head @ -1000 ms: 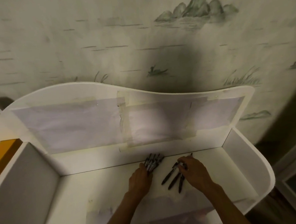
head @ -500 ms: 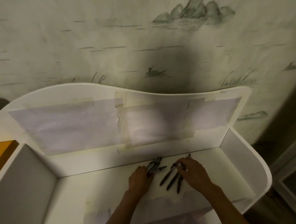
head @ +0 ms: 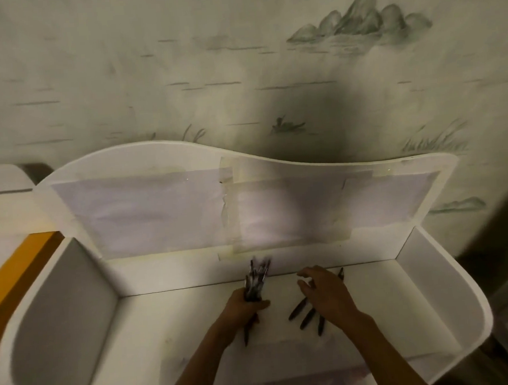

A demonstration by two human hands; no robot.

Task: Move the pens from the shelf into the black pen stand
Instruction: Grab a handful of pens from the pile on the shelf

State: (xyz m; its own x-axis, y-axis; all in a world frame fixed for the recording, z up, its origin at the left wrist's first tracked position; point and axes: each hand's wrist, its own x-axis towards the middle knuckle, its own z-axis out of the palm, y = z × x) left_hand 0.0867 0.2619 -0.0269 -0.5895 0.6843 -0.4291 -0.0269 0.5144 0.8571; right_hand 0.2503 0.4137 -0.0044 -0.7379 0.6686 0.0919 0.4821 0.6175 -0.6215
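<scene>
Head camera gives me a wide look down into a white shelf point(head: 195, 329) with a wavy back panel and tall curved side walls, pushed up against a wall point(head: 179, 63) papered with faint grey-green hills, reeds and water lines. I see my left hand point(head: 242, 310) curled around a bundle of dark pens point(head: 256, 281), gripping them near the middle so that their upper ends fan out toward the back panel and a couple of lower ends poke out beneath the fist; that bundle is blurred, so I cannot count the pens in it. My right hand point(head: 324, 296) hovers just to the right, palm down with fingers spread and loosely bent, holding nothing. Under and in front of that hand I see loose pens point(head: 306, 318) lying flat on the shelf floor, three dark barrels angled side by side, and another pen tip point(head: 341, 273) shows past the knuckles near the back edge. I cannot tell whether the fingertips touch any of them. Pale sheets of paper point(head: 147, 216) are taped across the back panel, with strips of tape down the middle. An orange edge point(head: 17, 275) sits off the shelf's left side.
</scene>
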